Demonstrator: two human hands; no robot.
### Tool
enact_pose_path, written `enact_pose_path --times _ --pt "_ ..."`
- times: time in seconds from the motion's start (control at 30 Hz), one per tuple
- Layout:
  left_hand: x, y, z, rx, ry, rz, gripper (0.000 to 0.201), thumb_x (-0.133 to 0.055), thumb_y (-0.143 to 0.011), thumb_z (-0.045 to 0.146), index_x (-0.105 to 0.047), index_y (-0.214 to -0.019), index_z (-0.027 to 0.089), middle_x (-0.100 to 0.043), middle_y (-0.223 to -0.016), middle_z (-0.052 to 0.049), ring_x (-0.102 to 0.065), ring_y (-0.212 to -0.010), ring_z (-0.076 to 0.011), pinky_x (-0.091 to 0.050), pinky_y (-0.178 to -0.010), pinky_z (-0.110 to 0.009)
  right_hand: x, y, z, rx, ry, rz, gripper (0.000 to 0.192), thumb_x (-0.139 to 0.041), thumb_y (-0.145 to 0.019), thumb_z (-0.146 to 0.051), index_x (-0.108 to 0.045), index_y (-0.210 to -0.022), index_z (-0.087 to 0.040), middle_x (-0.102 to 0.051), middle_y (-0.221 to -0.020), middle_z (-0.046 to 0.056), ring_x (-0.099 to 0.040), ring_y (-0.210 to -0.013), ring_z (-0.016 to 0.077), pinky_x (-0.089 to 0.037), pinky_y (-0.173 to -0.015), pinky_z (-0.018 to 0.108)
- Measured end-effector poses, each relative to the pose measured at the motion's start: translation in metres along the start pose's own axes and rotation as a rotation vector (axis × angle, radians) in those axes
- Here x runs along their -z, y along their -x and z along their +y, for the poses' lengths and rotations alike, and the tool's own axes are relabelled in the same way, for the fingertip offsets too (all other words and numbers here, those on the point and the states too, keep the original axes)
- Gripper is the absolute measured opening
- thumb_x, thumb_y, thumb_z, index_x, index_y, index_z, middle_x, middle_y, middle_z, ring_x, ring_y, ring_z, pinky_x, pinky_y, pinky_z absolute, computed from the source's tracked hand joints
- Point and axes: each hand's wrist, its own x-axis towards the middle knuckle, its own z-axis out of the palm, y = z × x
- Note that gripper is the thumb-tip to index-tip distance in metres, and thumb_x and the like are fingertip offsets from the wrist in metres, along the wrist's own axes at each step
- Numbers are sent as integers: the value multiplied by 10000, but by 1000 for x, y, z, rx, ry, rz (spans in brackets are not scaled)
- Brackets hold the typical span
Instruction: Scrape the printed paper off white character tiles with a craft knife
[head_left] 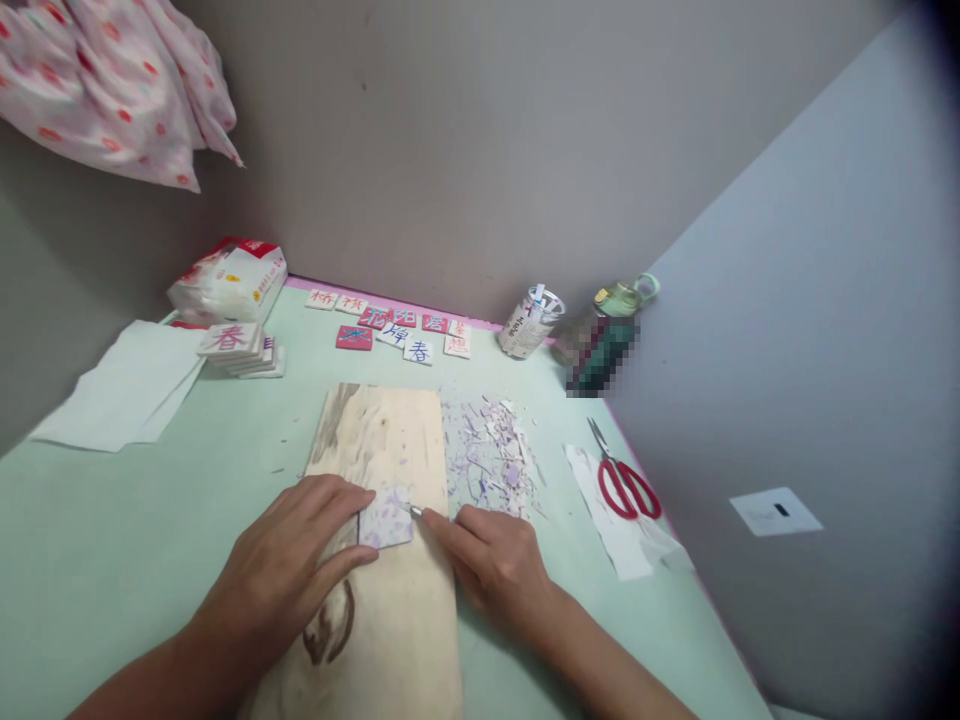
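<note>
Left hand point(289, 560) flat, pinning purple block point(385, 518) on board point(382, 440); right hand point(491, 555) gripping blade point(415, 511) at block's right edge; shavings point(487, 455) just beyond

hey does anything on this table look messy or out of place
Yes. A heap of purple and white shavings lies loose on the green table, right of the wooden board. The right hand presses a small metal tool to the purple-marked tile.
</note>
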Motion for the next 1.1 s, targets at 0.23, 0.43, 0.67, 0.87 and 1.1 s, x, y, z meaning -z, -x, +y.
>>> enact_pose_path --times 0.23,0.43,0.67,0.87,1.1 --pt "3 -2 -1 -21 -17 -27 266 -525 -979 408 -577 -1210 287 -653 -1155 -33 -625 -1062 -223 -524 -878 -336 -8 -13 9 46 80 29 276 -483 -956 -96 -640 -1168 -179 -478 -597 -39 -355 -499 123 -228 -454 301" --pt "0 7 -3 -112 -66 -17 336 -459 -1008 263 -542 -1333 279 -601 -1324 -43 -558 -1225 -216 -491 -1005 -353 -7 -14 13 -58 12 -8 279 -444 -982 -136 -661 -1150 -181 -504 -653 -20 -431 -542 118 -232 -473 280" --pt "-12 20 29 -396 -343 42 381 -422 -955 172 -575 -1302 129 -686 -1255 -76 -622 -1149 -208 -510 -968 -325 7 9 -5 -45 -55 -37 317 -437 -997 -154 -605 -1265 -166 -522 -689 -4 -448 -559 137 -296 -497 282" --pt "-8 16 36 -421 -380 72 365 -445 -967 258 -592 -1268 114 -716 -1211 -63 -642 -1118 -202 -511 -954 -323 3 -3 -9 11 -3 11 281 -440 -995 -182 -615 -1211 -142 -505 -641 -14 -390 -512 133 -267 -465 288" --pt "-7 14 37 -403 -329 80 355 -486 -944 274 -603 -1251 138 -728 -1196 -47 -654 -1103 -183 -521 -951 -297 6 2 -12 -9 -45 -34 300 -434 -984 -151 -599 -1235 -147 -536 -666 -6 -427 -528 132 -302 -474 280"
